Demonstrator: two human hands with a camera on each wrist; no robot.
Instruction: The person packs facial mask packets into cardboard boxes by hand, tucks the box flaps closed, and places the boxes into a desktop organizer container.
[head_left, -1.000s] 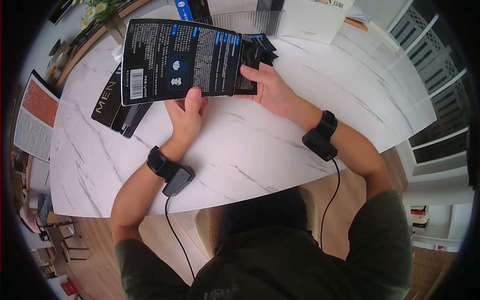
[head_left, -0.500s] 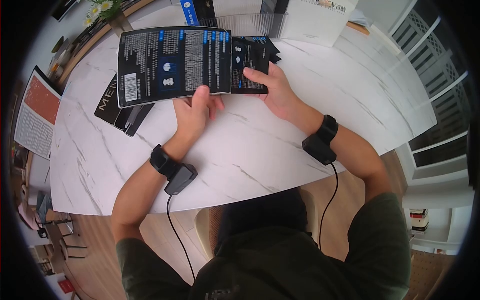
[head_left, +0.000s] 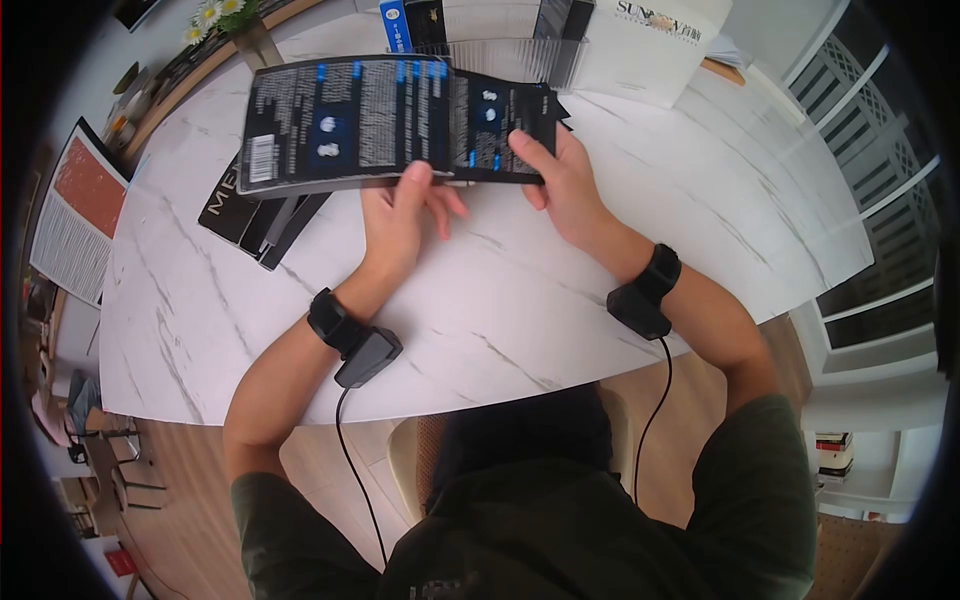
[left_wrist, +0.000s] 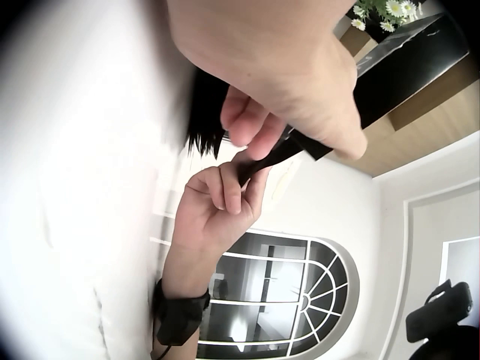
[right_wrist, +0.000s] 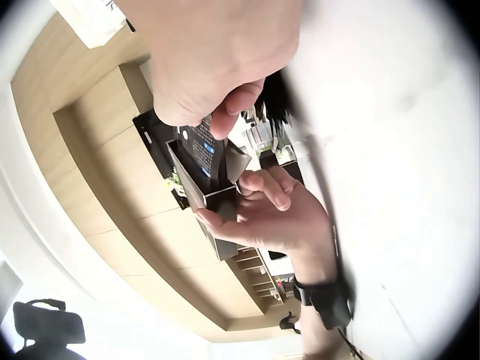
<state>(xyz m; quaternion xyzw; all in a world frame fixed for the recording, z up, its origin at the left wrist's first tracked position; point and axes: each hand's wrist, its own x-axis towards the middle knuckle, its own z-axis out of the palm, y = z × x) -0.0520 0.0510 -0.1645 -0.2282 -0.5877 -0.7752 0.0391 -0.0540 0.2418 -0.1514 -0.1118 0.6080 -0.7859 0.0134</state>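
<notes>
A flat black box (head_left: 350,120) with white print, blue labels and a barcode is held up over the table by my left hand (head_left: 393,220). The thumb lies on its printed face, and the other fingers are behind and below. Out of the box's right end reaches a black printed sachet (head_left: 498,125), pinched by my right hand (head_left: 572,190) at its far side, thumb on top. In the right wrist view the box end (right_wrist: 221,202) stands open beside the left fingers. Behind the sachet, more black packets (head_left: 565,112) with jagged edges peek out.
A black box marked MEN (head_left: 232,215) lies on the marbled white table (head_left: 480,310) under the held box. Farther back stand a clear tray (head_left: 575,62), a blue-and-black box (head_left: 398,25), a white bag (head_left: 645,55) and a vase of daisies (head_left: 255,45).
My right hand has moved right with the sachet, and more of it shows beyond the box end. The box has tilted, its lower edge now in sight.
</notes>
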